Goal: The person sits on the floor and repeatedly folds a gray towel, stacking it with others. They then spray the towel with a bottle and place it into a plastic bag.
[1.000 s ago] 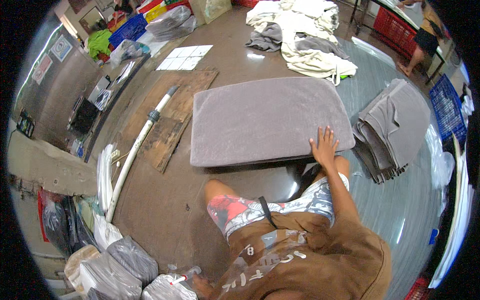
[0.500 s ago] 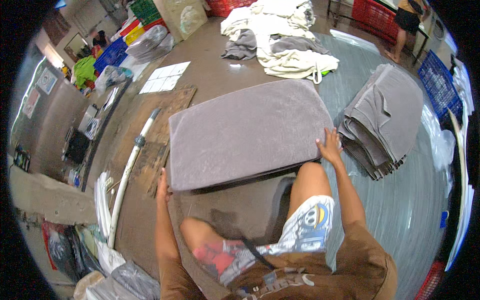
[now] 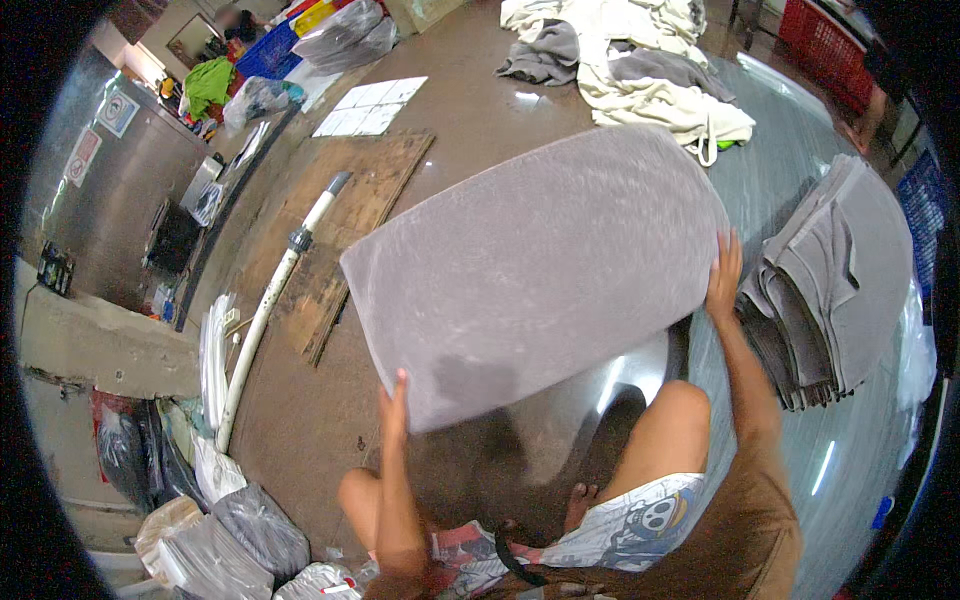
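Note:
A folded grey towel [image 3: 545, 270], or a stack of them, lies between my hands as a broad soft slab with rounded far corners. My left hand [image 3: 395, 402] grips its near left corner, thumb on top and the other fingers largely hidden. At the right edge, my right hand [image 3: 725, 275] holds the side with fingers pointing away. The slab slants, its right end farther off, and appears raised, with shadow below its near edge. To the right of my right hand sits a pile of folded grey towels [image 3: 835, 270], its layered edges facing me.
Cream and grey cloths [image 3: 630, 75] lie heaped beyond the slab. On the left are a wooden board [image 3: 370, 200], a white pipe [image 3: 265, 315] and white sheets [image 3: 370, 107]. Plastic-wrapped bundles [image 3: 225, 545] stand at lower left. A person's arm [image 3: 868, 122] shows at far right near a red crate [image 3: 825, 55].
My left hand has closed on the towel's near left corner, and my right hand now holds its right edge. The slab has turned and come up off the floor. My view has shifted left.

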`<state>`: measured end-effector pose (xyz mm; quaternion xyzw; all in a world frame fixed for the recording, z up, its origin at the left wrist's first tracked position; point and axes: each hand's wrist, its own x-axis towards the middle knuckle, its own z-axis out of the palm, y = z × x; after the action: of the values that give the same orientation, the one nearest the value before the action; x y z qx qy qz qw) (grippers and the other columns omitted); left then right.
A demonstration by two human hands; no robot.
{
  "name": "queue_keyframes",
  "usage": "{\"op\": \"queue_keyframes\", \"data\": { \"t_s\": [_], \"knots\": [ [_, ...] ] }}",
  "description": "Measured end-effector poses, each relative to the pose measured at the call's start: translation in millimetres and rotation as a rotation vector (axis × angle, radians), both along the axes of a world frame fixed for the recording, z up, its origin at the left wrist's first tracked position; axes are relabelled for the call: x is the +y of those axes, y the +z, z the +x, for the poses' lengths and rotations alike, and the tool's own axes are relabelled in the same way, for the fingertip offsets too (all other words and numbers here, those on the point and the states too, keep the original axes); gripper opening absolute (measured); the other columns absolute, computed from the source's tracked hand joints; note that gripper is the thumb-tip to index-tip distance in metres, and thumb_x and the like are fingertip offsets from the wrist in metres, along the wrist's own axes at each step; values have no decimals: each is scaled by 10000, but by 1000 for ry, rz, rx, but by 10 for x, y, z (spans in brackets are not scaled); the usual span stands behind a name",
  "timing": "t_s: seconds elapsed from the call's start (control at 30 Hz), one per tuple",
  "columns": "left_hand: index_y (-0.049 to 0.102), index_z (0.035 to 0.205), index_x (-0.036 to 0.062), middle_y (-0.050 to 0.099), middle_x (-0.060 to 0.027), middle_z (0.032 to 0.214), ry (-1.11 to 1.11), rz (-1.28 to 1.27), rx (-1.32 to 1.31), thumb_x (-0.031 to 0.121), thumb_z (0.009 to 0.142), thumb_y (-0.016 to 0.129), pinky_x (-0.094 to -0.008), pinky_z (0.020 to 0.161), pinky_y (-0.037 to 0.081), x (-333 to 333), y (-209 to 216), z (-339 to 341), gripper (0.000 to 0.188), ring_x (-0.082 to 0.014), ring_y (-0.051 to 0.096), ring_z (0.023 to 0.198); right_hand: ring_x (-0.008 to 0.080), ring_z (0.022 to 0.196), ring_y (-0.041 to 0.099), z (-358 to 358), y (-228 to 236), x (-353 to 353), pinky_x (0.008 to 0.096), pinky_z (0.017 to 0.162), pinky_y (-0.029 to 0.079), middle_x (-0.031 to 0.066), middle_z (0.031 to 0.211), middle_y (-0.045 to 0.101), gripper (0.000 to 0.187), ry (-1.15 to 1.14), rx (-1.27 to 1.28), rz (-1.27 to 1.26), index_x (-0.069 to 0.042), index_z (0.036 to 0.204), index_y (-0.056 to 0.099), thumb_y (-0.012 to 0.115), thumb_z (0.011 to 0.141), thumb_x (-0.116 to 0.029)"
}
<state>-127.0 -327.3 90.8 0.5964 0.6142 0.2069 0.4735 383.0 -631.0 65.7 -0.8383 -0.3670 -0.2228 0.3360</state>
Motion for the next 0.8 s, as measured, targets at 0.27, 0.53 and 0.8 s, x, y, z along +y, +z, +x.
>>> {"op": "queue_keyframes", "data": {
  "t_s": [0.27, 0.53, 0.8],
  "knots": [
    [413, 1232, -53, 483, -206, 1221, -324, -739, 57, 507, 824, 527, -395, 925, 370, -1995, 568, 301, 702, -275, 523, 1061, 459, 1210, 327, 780, 490, 1394, 488, 977, 313, 270, 1384, 220, 662, -200, 706, -111, -148, 1379, 241, 399, 851, -514],
    [391, 1291, 46, 418, -234, 1277, -245, 837, 393, 500, 743, 616, -436, 1025, 252, -252, 1227, 1008, 747, -376, 353, 1221, 469, 1201, 326, -113, 593, 1525, 509, 978, 310, 319, 1302, 316, 702, -367, 260, -304, -84, 1362, 277, 450, 832, -511],
    [421, 1257, -34, 438, -206, 1278, -492, -364, 7, 624, 731, 556, -370, 1003, 289, 252, 292, 596, 852, -308, 405, 1193, 340, 1221, 347, -959, 354, 831, 458, 1002, 275, 181, 1384, 293, 980, 64, 1583, 585, -49, 1377, 237, 500, 700, -706]
  ]
}}
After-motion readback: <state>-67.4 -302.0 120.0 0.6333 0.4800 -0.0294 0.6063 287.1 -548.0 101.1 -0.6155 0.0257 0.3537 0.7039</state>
